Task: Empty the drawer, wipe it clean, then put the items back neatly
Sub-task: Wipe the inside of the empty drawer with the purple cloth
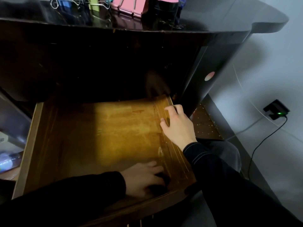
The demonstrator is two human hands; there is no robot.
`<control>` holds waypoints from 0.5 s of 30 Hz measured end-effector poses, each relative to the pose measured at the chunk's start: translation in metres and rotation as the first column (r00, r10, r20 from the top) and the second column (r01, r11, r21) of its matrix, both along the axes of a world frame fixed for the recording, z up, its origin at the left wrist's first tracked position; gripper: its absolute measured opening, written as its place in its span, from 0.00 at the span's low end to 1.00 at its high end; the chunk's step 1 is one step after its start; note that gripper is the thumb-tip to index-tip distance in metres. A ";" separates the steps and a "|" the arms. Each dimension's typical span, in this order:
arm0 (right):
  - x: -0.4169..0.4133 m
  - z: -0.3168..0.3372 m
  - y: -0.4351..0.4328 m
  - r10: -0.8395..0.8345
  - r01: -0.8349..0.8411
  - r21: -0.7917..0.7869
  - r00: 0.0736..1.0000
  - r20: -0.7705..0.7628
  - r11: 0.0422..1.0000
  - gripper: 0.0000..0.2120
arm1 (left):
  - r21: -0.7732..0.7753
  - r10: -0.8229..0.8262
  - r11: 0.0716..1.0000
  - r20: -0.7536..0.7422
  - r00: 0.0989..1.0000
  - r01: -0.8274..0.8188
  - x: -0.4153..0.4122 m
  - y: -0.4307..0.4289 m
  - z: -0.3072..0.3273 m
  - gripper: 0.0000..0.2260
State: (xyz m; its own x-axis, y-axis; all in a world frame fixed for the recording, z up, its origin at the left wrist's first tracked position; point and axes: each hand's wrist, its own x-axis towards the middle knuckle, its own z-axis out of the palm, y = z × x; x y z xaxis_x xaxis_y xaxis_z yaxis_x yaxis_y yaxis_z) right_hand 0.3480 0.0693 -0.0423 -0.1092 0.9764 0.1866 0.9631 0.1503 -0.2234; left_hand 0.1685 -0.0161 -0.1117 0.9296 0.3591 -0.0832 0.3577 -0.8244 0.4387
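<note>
The wooden drawer (68,145) stands pulled out below the dark desk, its yellow-brown floor bare. My left hand (144,177) lies in the drawer's near right corner, fingers curled over something small and dark that I cannot make out. My right hand (177,125) rests on the drawer's right side wall, fingers bent over its rim. On the desk top above lie pink binder clips (129,5), a green clip (94,4), a blue clip (64,4) and a black round tin with a pink lid (162,9).
The desk's dark front (98,63) overhangs the drawer's back. A black charger with a green light (277,112) sits in the wall socket at right, its cable trailing down. My knees are under the drawer's right side. Blurred objects lie at the left edge.
</note>
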 end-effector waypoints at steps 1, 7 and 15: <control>0.000 -0.001 0.000 0.000 0.000 0.000 1.000 -0.003 1.000 0.18 | -0.007 0.003 1.000 0.001 1.000 -0.003 0.001 0.004 0.000 0.23; 0.001 0.000 -0.001 0.005 -0.005 0.004 1.000 -0.004 1.000 0.18 | 0.105 0.447 0.888 0.034 0.894 -0.448 -0.023 0.050 0.002 0.19; 0.000 0.000 -0.001 -0.003 0.003 0.001 1.000 -0.004 1.000 0.18 | 0.009 0.005 1.000 -0.056 0.998 -0.004 0.003 0.001 0.002 0.23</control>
State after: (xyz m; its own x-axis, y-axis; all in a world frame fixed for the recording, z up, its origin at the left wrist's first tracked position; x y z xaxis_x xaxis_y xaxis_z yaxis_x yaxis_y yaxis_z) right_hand 0.3483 0.0684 -0.0427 -0.1052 0.9764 0.1884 0.9626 0.1475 -0.2271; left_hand 0.1713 -0.0151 -0.1097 0.9218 0.3643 -0.1322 0.3855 -0.8263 0.4106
